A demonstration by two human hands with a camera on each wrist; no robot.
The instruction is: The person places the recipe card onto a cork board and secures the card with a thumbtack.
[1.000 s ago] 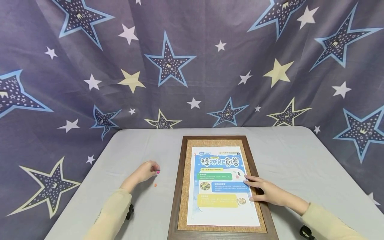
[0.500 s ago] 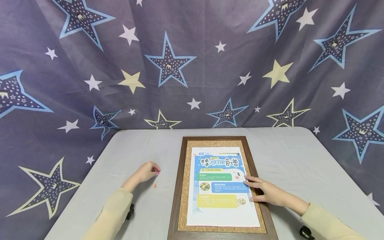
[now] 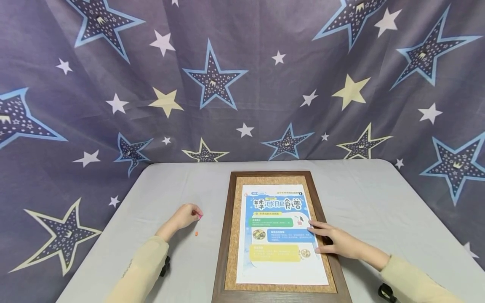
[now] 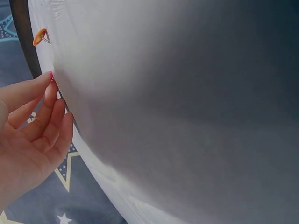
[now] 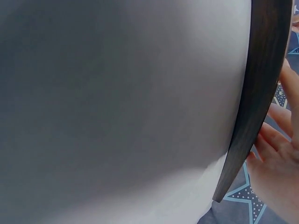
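Left of the board, close over the table, my left hand (image 3: 185,215) pinches a small pink thumbtack (image 3: 200,216) between thumb and index fingertip. Mostly covered by those fingertips, the pink thumbtack (image 4: 51,74) shows only as a speck in the left wrist view. An orange thumbtack (image 3: 196,233) lies just nearer on the cloth, its pin showing in the left wrist view. A printed poster (image 3: 280,272) lies on a wood-framed corkboard (image 3: 272,180). My right hand (image 3: 337,241) rests across the board's right side, its spread fingertips at the poster's right edge.
Grey cloth (image 3: 371,202) covers the table around the board. Behind the table hangs a dark curtain (image 3: 261,105) with stars. Small marks, one reddish and one dark, sit at the poster's top corners.
The pink thumbtack shifts very slightly at my left fingertips. The right hand, poster and orange thumbtack stay where they were.
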